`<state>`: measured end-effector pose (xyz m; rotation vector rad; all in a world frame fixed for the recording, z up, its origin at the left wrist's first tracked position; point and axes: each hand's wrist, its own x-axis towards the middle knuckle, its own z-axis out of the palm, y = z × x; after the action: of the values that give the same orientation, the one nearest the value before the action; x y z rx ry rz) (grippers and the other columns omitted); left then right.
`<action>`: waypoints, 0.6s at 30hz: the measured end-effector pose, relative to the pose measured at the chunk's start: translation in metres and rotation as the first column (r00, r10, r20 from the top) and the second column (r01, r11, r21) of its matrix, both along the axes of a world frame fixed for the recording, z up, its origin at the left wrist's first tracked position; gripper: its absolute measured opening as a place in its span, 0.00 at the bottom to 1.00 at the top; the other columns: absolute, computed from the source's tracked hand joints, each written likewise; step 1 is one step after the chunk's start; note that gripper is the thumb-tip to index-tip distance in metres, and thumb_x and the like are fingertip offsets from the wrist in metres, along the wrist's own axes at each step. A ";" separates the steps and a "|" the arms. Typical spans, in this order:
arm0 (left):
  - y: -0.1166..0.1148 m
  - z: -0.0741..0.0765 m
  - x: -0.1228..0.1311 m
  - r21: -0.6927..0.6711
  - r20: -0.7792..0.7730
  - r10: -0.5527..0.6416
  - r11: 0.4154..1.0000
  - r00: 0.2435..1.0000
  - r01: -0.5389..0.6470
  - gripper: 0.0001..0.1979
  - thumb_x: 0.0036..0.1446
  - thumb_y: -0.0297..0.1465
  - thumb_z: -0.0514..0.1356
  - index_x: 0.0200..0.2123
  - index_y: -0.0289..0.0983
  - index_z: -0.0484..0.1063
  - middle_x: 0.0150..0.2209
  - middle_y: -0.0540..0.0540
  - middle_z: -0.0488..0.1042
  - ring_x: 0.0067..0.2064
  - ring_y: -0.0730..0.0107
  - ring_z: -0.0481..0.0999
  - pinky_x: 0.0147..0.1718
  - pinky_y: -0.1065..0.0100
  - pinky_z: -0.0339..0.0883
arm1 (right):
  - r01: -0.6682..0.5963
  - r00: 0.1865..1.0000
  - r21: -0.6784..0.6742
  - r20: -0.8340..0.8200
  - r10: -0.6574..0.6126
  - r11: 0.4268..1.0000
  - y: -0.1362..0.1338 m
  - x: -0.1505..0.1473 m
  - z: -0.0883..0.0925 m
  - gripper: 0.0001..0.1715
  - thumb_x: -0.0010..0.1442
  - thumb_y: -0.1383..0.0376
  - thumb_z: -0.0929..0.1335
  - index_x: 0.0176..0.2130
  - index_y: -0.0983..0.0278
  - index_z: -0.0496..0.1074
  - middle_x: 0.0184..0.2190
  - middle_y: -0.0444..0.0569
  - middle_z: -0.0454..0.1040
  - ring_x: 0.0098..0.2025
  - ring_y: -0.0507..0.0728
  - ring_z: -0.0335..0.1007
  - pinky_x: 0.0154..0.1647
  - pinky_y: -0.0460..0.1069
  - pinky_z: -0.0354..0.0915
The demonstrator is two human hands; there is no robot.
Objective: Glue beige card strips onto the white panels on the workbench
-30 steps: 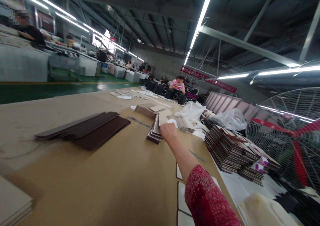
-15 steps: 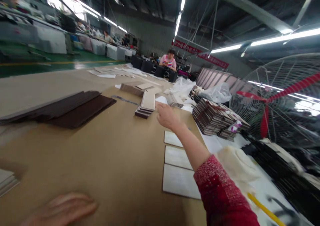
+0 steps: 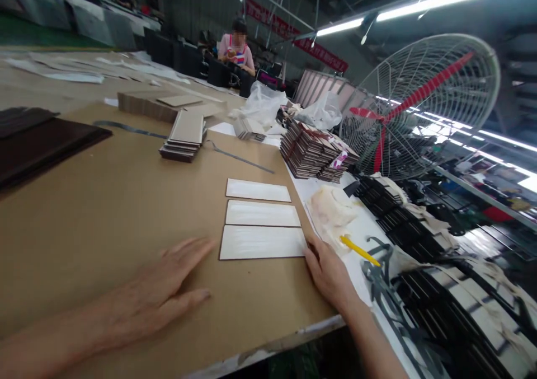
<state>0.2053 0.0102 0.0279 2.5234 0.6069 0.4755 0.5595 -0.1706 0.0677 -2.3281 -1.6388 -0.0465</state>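
Observation:
Three white-faced rectangular panels with thin dark edges lie in a column on the brown tabletop: a far panel (image 3: 258, 190), a middle panel (image 3: 263, 214) and a near panel (image 3: 262, 243). At the right end of the near panel, my right hand (image 3: 329, 270) has its fingers curled in and pinched at the edge. To the left of that panel hovers my left hand (image 3: 168, 286), fingers stretched out and thumb apart, holding nothing. Farther back stands a small stack of pale, dark-edged panels (image 3: 187, 130).
Dark brown sheets (image 3: 50, 144) lie at left. Banded panel stacks (image 3: 312, 152), a cream cloth (image 3: 333, 208), a yellow tool (image 3: 359, 250) and black bundles (image 3: 444, 312) are on the right. A large fan (image 3: 419, 104) stands beyond. A person (image 3: 237, 51) sits at the back.
My right hand has drawn back from beside the small stack to the near panel's right end. My left hand has come forward and right, close to that panel. The view has turned right and down.

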 end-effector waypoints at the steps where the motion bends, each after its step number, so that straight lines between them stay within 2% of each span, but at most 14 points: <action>1: 0.000 0.000 0.012 -0.007 -0.031 -0.021 1.000 0.999 0.021 0.35 0.64 0.48 0.58 0.70 0.45 0.55 0.68 0.42 0.64 0.65 0.45 0.66 0.62 0.47 0.65 | -0.001 1.000 0.002 -0.006 0.001 1.000 -0.003 -0.004 -0.005 0.23 0.71 0.62 0.59 0.61 0.67 0.67 0.54 0.61 0.76 0.56 0.64 0.73 0.58 0.60 0.69; 4: -0.004 0.001 0.028 -0.028 -0.057 -0.029 0.999 0.998 0.027 0.35 0.65 0.46 0.56 0.70 0.41 0.53 0.67 0.38 0.63 0.66 0.43 0.64 0.63 0.44 0.63 | -0.011 1.000 0.013 -0.010 0.011 1.000 -0.009 -0.013 -0.015 0.26 0.72 0.62 0.58 0.63 0.71 0.64 0.59 0.64 0.72 0.62 0.65 0.68 0.64 0.61 0.65; 6: -0.009 0.001 0.017 -0.031 -0.042 0.002 1.000 0.999 -0.004 0.35 0.65 0.46 0.57 0.71 0.43 0.52 0.67 0.39 0.64 0.65 0.44 0.65 0.63 0.45 0.63 | -0.029 1.000 0.020 -0.004 0.029 0.999 -0.014 -0.022 -0.019 0.27 0.73 0.61 0.58 0.63 0.72 0.64 0.59 0.64 0.72 0.62 0.66 0.68 0.64 0.63 0.65; 10: -0.026 -0.004 -0.042 -0.020 -0.078 0.082 0.996 0.994 -0.084 0.39 0.65 0.45 0.59 0.73 0.48 0.46 0.70 0.44 0.58 0.67 0.46 0.63 0.64 0.48 0.64 | -0.123 0.992 0.076 0.015 0.122 0.990 -0.025 -0.055 -0.021 0.25 0.73 0.60 0.59 0.64 0.67 0.65 0.57 0.59 0.74 0.60 0.65 0.71 0.60 0.62 0.70; 13: -0.042 -0.006 -0.094 0.034 -0.152 0.166 0.986 0.974 -0.162 0.41 0.64 0.44 0.60 0.74 0.49 0.41 0.72 0.46 0.54 0.69 0.46 0.60 0.66 0.49 0.61 | -0.307 0.951 0.145 0.079 0.299 0.940 -0.020 -0.087 -0.022 0.25 0.73 0.61 0.61 0.65 0.65 0.62 0.57 0.57 0.75 0.59 0.64 0.72 0.57 0.59 0.73; 15: -0.051 0.000 -0.122 0.065 -0.181 0.214 0.977 0.960 -0.205 0.42 0.65 0.43 0.60 0.74 0.49 0.40 0.73 0.45 0.53 0.70 0.45 0.59 0.67 0.48 0.59 | -0.439 0.896 0.180 0.151 0.417 0.880 -0.012 -0.105 -0.026 0.28 0.73 0.60 0.61 0.68 0.66 0.58 0.57 0.58 0.76 0.58 0.65 0.73 0.55 0.59 0.76; 18: -0.058 0.022 -0.151 0.065 -0.207 0.236 0.972 0.950 -0.227 0.42 0.66 0.42 0.59 0.74 0.48 0.36 0.73 0.43 0.50 0.70 0.47 0.58 0.66 0.48 0.60 | -0.570 0.818 0.177 0.214 0.533 0.803 0.002 -0.115 -0.037 0.35 0.72 0.57 0.63 0.71 0.65 0.52 0.57 0.58 0.76 0.57 0.67 0.75 0.52 0.60 0.77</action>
<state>0.0548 -0.0482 0.0497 2.5729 0.9925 0.3011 0.4445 -0.1689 0.0310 -1.6288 -2.1977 -0.2854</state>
